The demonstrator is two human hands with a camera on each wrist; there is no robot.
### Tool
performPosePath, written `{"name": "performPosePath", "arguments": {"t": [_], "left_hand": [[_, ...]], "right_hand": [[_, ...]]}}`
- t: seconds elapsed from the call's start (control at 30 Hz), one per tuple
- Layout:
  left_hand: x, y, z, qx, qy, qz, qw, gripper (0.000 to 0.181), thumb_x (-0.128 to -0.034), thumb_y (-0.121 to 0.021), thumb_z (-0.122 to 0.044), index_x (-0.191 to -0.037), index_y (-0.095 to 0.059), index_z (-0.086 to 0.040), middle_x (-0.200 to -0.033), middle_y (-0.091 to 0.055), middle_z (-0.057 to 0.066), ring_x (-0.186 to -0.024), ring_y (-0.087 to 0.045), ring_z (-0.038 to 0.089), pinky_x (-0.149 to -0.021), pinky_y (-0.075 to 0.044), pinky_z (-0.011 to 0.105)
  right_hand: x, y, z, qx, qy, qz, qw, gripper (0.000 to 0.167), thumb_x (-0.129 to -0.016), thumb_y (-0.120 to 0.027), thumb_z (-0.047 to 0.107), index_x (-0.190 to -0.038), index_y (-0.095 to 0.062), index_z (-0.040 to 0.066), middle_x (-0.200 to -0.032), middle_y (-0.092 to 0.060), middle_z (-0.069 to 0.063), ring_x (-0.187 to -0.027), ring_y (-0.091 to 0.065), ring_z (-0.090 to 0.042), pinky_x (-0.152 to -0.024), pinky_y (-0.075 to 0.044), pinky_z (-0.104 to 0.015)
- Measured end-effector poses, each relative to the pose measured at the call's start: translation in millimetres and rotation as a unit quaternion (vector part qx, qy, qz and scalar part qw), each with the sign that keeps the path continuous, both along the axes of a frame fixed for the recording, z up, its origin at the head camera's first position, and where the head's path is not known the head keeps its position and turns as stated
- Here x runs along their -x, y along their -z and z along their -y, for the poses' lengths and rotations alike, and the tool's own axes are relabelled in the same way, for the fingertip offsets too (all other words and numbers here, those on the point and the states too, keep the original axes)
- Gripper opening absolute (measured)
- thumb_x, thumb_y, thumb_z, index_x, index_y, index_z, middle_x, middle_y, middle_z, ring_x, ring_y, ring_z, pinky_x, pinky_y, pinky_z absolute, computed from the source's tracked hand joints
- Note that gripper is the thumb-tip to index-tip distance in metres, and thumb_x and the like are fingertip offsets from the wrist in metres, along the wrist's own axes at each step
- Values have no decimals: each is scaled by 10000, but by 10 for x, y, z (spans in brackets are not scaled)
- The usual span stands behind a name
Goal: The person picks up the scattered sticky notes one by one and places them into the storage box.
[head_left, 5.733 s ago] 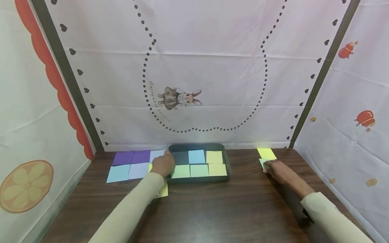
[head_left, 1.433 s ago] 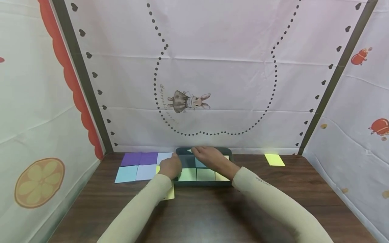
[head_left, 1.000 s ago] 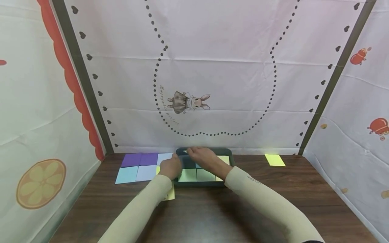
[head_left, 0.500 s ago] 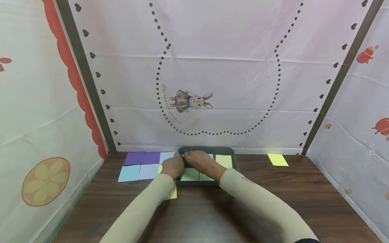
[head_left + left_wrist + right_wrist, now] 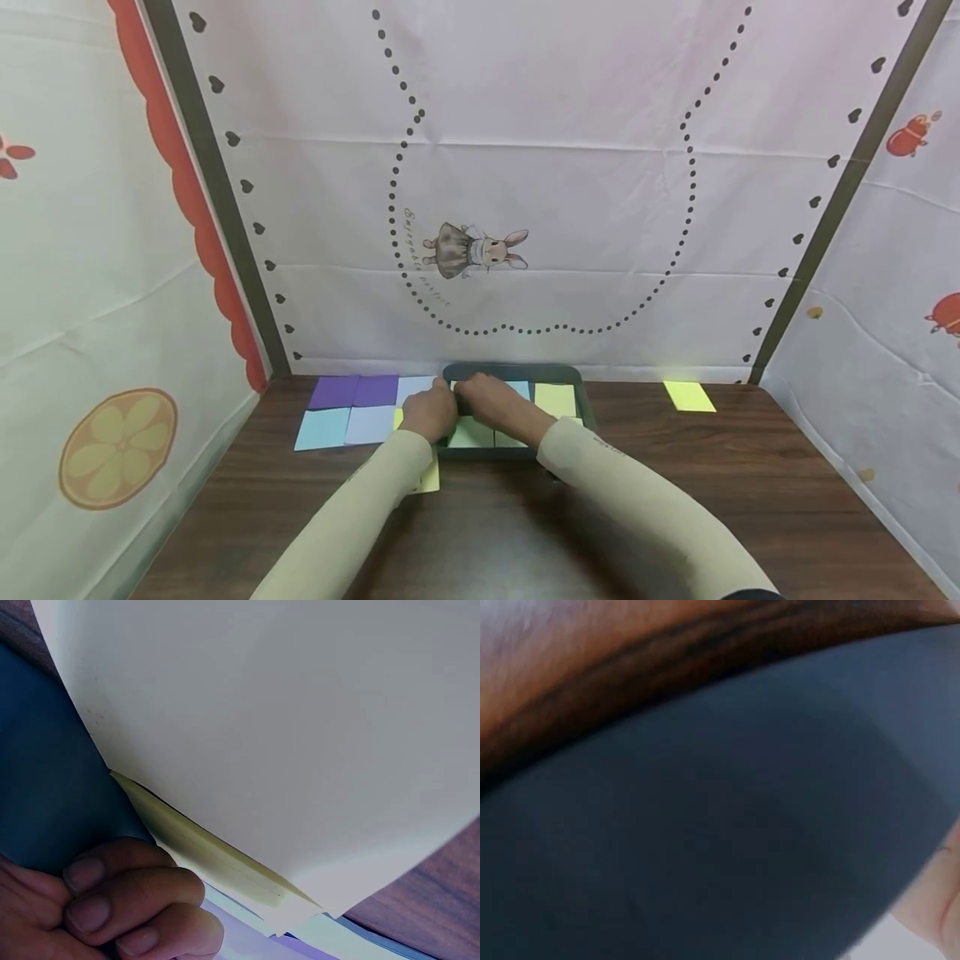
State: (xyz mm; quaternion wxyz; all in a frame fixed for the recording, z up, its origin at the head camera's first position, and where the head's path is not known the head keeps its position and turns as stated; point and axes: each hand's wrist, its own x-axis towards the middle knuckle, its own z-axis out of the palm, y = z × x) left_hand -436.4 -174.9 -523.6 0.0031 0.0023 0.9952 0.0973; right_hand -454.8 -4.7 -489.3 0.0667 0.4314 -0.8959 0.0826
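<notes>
A dark rectangular tray [image 5: 517, 369] stands at the back middle of the table, with sticky-note pads laid in it in two rows. My left hand [image 5: 431, 411] grips the tray's left rim. In the left wrist view its fingers [image 5: 139, 900] are curled against the dark wall. My right hand [image 5: 491, 400] reaches over the tray's back left spot and pinches a pale green sticky-note pad [image 5: 452, 385], mostly hidden by the hand. Beside it lie a blue pad [image 5: 520, 388] and a pale yellow pad [image 5: 555, 400]; a green pad [image 5: 468, 434] is in front.
Left of the tray lie purple [image 5: 333, 392], light blue [image 5: 322, 428] and lavender [image 5: 370, 425] pads, with yellow ones [image 5: 429, 479] partly under the left arm. A bright yellow pad [image 5: 689, 396] lies at the right. A patterned cloth [image 5: 570, 250] walls the back.
My right hand has taken the green pad from the table's right and carried it left into the tray, lowering it at the back left spot. The left hand has stayed on the rim.
</notes>
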Motion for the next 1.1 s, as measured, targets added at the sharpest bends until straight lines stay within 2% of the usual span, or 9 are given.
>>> {"name": "performPosePath", "arguments": {"t": [0.07,0.13,0.33,0.43,0.6,0.77,0.87,1.0,1.1], "left_hand": [[6,16,-8,98,14,-61,9999,413,-1076,-572,-206,-1356,-567,98,-868,-769,163,-758,-769,318,-719,-641,558],[0,12,-15,124,11,-98,9999,410,-1057,-598,-200,-1339,-563,96,-845,-754,154,-740,-759,312,-700,-634,553],[-21,-43,-28,5,-12,-46,10000,415,-1038,-626,-202,-1336,-558,78,-891,-772,175,-792,-774,337,-741,-634,563],[-15,-48,-29,31,-7,16,10000,434,-1026,-654,-206,-1338,-552,77,-908,-783,174,-798,-776,332,-751,-633,563],[12,-7,-17,44,-31,46,10000,427,-1020,-647,-202,-1333,-548,72,-944,-800,186,-841,-792,354,-773,-631,570],[29,3,-11,81,-15,87,9999,423,-1026,-656,-206,-1331,-549,66,-932,-794,174,-840,-789,345,-778,-633,570],[28,-16,-7,59,2,170,9998,422,-1019,-694,-218,-1308,-550,54,-877,-762,142,-789,-760,315,-746,-623,557],[18,-42,-8,41,56,210,9998,397,-1021,-712,-229,-1262,-549,41,-831,-716,108,-736,-720,283,-695,-604,535],[26,-51,-2,42,101,228,9997,375,-1035,-692,-229,-1249,-548,43,-835,-713,109,-722,-712,276,-681,-603,532]], "right_hand": [[95,128,2,134,-25,124,9998,125,-1109,-714,176,-1177,-819,184,-971,-821,25,-746,-618,-98,-719,-584,-289],[162,250,-5,163,-91,-82,9998,124,-1117,-701,191,-1165,-816,195,-969,-819,36,-745,-613,-86,-711,-567,-265],[-475,-405,-46,-48,83,324,9994,205,-1127,-649,88,-1207,-837,102,-1017,-848,-46,-771,-616,-123,-764,-577,-287],[-490,-440,-79,-14,-44,504,9987,241,-1134,-633,82,-1216,-855,124,-997,-843,-15,-771,-595,-113,-770,-565,-285],[-423,-373,-62,-21,-123,624,9980,303,-1115,-626,44,-1246,-858,189,-1008,-846,25,-791,-615,-106,-781,-576,-337],[-29,97,-27,150,-217,74,9996,311,-1046,-648,-7,-1163,-844,203,-987,-819,50,-811,-619,-73,-753,-572,-403],[142,256,-11,196,-24,205,9996,306,-993,-694,-26,-1177,-832,175,-1034,-795,23,-889,-663,-112,-854,-612,-389],[224,288,-36,298,298,651,9970,311,-975,-777,39,-1247,-835,179,-1112,-783,23,-990,-674,-133,-1009,-608,-372],[90,126,-63,271,395,737,9961,323,-995,-787,57,-1290,-830,182,-1158,-788,26,-1040,-671,-133,-1057,-598,-415]]}}
